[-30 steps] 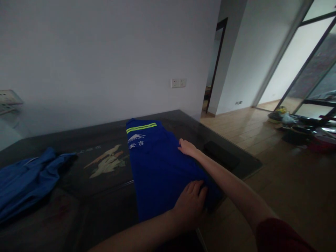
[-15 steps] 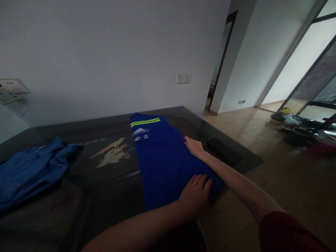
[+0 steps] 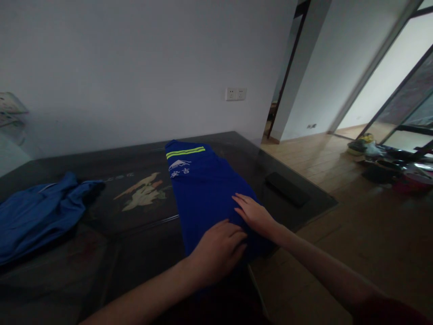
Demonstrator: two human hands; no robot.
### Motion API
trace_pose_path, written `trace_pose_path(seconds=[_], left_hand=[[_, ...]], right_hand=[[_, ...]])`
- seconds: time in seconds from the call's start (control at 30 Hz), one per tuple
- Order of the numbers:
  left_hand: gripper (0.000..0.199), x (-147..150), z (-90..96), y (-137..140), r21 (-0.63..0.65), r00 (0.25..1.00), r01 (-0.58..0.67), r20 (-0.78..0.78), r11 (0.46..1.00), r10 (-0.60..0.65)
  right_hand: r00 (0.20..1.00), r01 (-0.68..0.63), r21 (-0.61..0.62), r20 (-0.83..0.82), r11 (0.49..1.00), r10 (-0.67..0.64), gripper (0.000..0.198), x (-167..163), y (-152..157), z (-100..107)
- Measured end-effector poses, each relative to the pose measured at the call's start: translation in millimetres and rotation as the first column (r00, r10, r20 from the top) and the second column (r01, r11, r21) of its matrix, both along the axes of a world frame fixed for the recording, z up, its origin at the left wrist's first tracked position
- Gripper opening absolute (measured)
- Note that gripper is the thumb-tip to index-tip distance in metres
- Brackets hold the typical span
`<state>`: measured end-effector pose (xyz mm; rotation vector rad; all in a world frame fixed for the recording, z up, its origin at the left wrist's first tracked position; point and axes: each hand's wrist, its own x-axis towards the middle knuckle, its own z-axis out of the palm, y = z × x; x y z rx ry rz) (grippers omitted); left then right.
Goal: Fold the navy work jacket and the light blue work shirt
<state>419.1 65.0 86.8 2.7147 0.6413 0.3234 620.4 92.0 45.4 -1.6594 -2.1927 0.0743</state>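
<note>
A folded blue garment [image 3: 206, 189] lies on the dark table, with a yellow-green reflective stripe and white lettering at its far end. My right hand [image 3: 255, 215] rests on its right side, fingers stretched out and slightly apart. Over the near part of the garment is my left hand [image 3: 218, 248], its fingers loosely bent and touching the cloth. The left fingertips point to the right, and the cloth beneath that palm is hidden.
A second, crumpled blue garment [image 3: 43, 207] lies at the left of the table [image 3: 135, 253]. A dark flat object [image 3: 287, 188] is near the right edge. Behind stands a wall with sockets [image 3: 236, 94]. Assorted items [image 3: 389, 164] are on the floor at right.
My left hand has moved left across the near part of the garment. My right hand has come back toward me from the garment's right edge and now lies flatter on it.
</note>
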Motion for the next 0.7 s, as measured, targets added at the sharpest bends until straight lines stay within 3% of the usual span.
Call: trace_pose_path(seconds=[0.1, 0.27, 0.6, 0.7], left_hand=[[0.043, -40.0, -15.2, 11.3, 0.053, 0.99, -0.122, -0.068, 0.991, 0.126], [0.054, -64.3, -43.0, 18.7, 0.11, 0.986, -0.066, -0.144, 0.992, 0.082], [0.055, -59.7, -41.9, 13.4, 0.09, 0.982, -0.078, -0.167, 0.993, 0.092], [0.06, -62.6, -34.4, 12.6, -0.014, 0.988, -0.086, -0.132, 0.996, 0.083]], right_hand=[[1.0, 0.004, 0.008, -0.002, 1.0, -0.004, 0.046, 11.8, -11.7, -23.6], [0.999, -0.035, 0.025, -0.026, 0.999, 0.036, 0.048, 25.3, -11.0, -29.1], [0.985, -0.052, -0.025, -0.164, 0.998, 0.047, 0.044, 36.2, -11.3, -32.7], [0.981, -0.064, -0.035, -0.186, 0.997, 0.056, 0.042, 38.1, -11.7, -31.7]])
